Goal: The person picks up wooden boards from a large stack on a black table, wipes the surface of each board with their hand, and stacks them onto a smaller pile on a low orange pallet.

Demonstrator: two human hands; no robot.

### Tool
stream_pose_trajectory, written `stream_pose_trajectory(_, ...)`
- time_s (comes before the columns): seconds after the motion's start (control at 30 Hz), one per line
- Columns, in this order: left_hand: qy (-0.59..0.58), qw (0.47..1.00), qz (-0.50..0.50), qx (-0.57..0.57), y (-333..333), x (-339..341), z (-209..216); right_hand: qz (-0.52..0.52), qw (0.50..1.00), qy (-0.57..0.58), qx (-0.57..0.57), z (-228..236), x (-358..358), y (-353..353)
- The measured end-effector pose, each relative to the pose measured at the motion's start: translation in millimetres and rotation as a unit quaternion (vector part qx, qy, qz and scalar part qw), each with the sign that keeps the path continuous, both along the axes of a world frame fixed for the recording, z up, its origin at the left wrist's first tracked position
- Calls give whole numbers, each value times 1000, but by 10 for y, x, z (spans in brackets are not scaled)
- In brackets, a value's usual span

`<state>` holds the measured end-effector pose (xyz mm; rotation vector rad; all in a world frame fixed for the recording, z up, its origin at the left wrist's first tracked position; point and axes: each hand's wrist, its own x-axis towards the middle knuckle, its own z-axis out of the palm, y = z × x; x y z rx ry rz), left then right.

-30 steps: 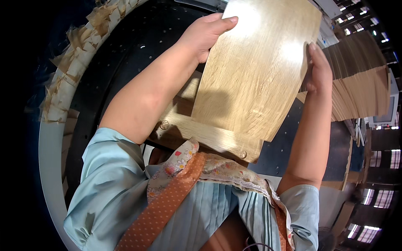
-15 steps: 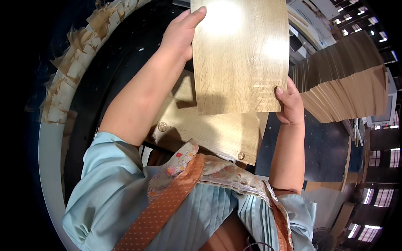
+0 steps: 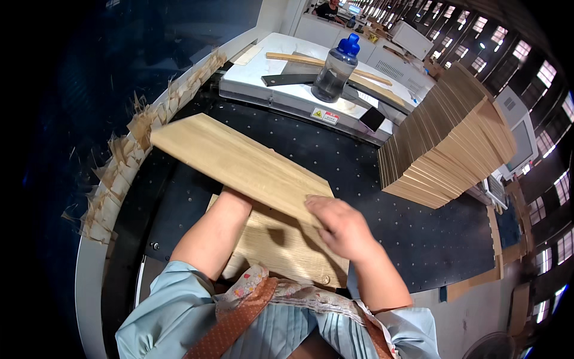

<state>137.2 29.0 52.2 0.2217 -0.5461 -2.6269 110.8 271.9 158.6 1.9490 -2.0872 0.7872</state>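
Observation:
A light wood-grain board [image 3: 245, 164] is held up and tilted above the table, its long side running from upper left to lower right. My right hand [image 3: 344, 227] is closed at its right end, with the fingers on the edge; it is slightly blurred. My left forearm [image 3: 209, 236] reaches under the board, which hides the left hand and its fingers. Below lies a second wood-grain board [image 3: 281, 248], close to my apron, partly in shadow. A small round fitting [image 3: 325, 279] shows near its front corner.
A tall stack of brown boards [image 3: 442, 143] stands at the right on the black dotted table [image 3: 412, 239]. Beyond are a white machine bed [image 3: 263, 66], a blue-capped water bottle [image 3: 336, 69] and long strips. Torn brown tape lines the left rail [image 3: 128, 155]. Far off sits a person [image 3: 327, 11].
The upper board has come down and been turned from upright to slanting. My left hand has gone from its left edge to beneath it. The view has shifted to show more of the table.

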Motion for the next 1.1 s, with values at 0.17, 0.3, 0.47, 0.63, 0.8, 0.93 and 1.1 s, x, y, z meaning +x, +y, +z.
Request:
stream_pose_trajectory(0.17, 15, 999, 0, 42, 268, 173, -99, -72, 992, 67, 74, -418, 214, 47)
stream_pose_trajectory(0.3, 19, 998, 4, 52, 334, 179, -85, -99, 988, 89, 82, -592, 219, 96)
stream_pose_trajectory(0.47, 23, 999, 9, 46, 317, 130, -8, -105, 987, 100, 75, -683, 244, 27)
stream_pose_trajectory(0.63, 27, 999, 7, 42, 320, 43, 49, -118, 986, 92, 79, -764, 220, -24)
stream_pose_trajectory(0.8, 30, 999, 10, 38, 319, -7, 78, -132, 986, 87, 60, -879, 142, -71)
stream_pose_trajectory(0.93, 24, 999, 16, 40, 281, -20, 65, -152, 981, 75, 95, -830, 23, -214)
stream_pose_trajectory(1.1, 29, 999, 13, 33, 219, -130, 75, -135, 988, -76, -10, -854, -293, -263)
